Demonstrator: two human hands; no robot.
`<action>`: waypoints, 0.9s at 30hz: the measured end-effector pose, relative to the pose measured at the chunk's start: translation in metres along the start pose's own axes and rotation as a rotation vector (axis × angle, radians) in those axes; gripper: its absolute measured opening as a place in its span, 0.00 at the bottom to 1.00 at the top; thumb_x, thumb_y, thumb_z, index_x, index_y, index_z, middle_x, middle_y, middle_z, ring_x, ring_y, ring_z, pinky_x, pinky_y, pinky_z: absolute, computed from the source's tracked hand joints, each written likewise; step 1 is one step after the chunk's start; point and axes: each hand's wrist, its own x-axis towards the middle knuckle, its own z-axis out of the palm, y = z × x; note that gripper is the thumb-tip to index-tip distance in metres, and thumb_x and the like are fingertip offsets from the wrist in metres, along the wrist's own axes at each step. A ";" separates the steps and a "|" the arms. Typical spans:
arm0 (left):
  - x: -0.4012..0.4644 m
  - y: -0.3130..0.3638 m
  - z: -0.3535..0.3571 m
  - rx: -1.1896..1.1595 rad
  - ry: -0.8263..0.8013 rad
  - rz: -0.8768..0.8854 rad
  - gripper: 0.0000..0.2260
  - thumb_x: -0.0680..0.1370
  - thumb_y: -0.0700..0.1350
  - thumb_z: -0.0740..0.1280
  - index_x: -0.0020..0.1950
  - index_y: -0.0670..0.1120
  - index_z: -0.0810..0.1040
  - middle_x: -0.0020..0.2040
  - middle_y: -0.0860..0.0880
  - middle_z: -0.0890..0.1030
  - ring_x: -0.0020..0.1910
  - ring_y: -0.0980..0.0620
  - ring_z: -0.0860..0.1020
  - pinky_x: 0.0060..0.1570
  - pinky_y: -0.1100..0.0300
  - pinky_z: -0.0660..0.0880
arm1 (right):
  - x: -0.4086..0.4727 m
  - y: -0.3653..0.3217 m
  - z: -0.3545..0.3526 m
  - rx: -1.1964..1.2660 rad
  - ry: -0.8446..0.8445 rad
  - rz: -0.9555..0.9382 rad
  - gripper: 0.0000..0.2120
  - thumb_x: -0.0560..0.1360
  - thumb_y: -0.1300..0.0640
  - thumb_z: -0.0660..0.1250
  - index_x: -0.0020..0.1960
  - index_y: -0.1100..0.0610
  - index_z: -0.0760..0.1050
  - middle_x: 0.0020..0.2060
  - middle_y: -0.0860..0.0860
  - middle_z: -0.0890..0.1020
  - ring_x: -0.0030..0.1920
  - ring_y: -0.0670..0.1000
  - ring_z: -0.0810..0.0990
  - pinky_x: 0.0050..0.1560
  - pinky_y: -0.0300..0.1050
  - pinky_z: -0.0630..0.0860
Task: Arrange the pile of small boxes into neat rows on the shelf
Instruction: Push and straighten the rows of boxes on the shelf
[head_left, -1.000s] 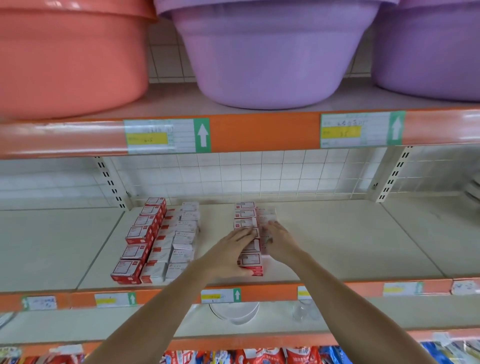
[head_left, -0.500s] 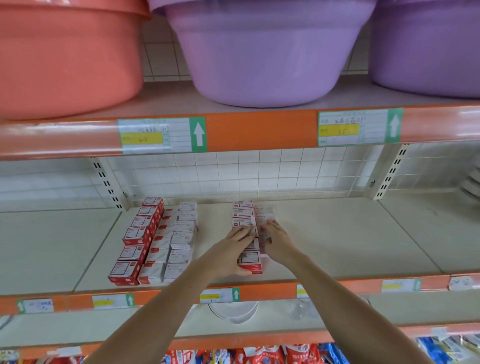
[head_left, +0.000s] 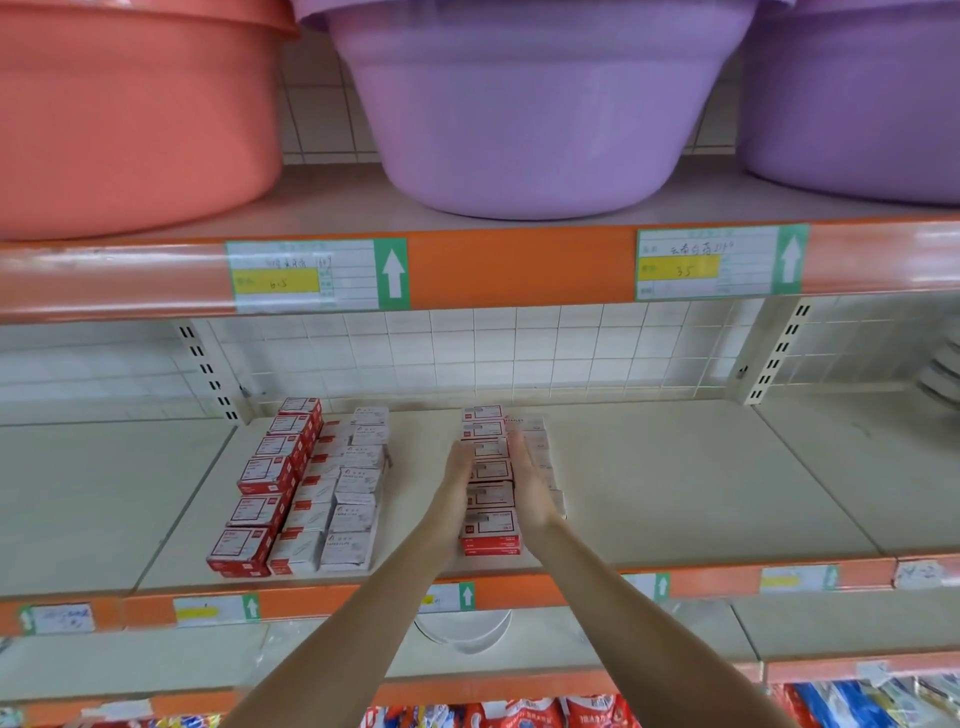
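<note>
A front-to-back row of small red-and-white boxes (head_left: 489, 527) runs down the middle of the beige shelf (head_left: 675, 483). My left hand (head_left: 457, 480) lies flat against the row's left side, fingers straight. My right hand (head_left: 530, 480) presses flat against its right side, between this row and a paler row of white boxes (head_left: 540, 441) that it partly hides. To the left stand three tidy rows: red boxes (head_left: 265, 473), then two rows of white boxes (head_left: 358, 483).
Above, an orange-edged shelf (head_left: 519, 267) carries a salmon basin (head_left: 135, 114) and two purple basins (head_left: 540, 104). A wire grid (head_left: 519, 353) backs the shelf. The lower shelf holds a white dish (head_left: 467, 629); coloured packets (head_left: 519, 714) lie at the bottom.
Both hands turned from resting on top of the middle row to standing edge-on against its two sides, squeezing the row straight. The camera moved slightly closer.
</note>
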 end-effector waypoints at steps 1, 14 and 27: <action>0.000 -0.002 0.001 -0.034 0.017 -0.017 0.22 0.82 0.62 0.55 0.66 0.51 0.77 0.61 0.47 0.82 0.59 0.49 0.81 0.59 0.52 0.77 | 0.006 0.007 0.000 0.016 -0.018 0.027 0.37 0.70 0.21 0.53 0.75 0.35 0.60 0.74 0.41 0.67 0.74 0.48 0.65 0.75 0.60 0.58; 0.028 -0.005 -0.014 -0.017 0.036 -0.152 0.31 0.78 0.70 0.52 0.69 0.51 0.76 0.61 0.46 0.82 0.60 0.48 0.81 0.61 0.49 0.77 | 0.012 -0.013 -0.001 0.090 0.011 0.072 0.36 0.75 0.25 0.50 0.74 0.45 0.67 0.70 0.48 0.74 0.71 0.53 0.71 0.71 0.61 0.67; 0.043 0.008 -0.008 0.007 0.083 -0.097 0.31 0.79 0.67 0.52 0.67 0.47 0.78 0.62 0.43 0.82 0.61 0.43 0.80 0.63 0.44 0.73 | 0.047 -0.004 -0.010 0.108 -0.022 0.155 0.46 0.66 0.20 0.58 0.72 0.50 0.70 0.67 0.52 0.76 0.67 0.57 0.75 0.69 0.65 0.67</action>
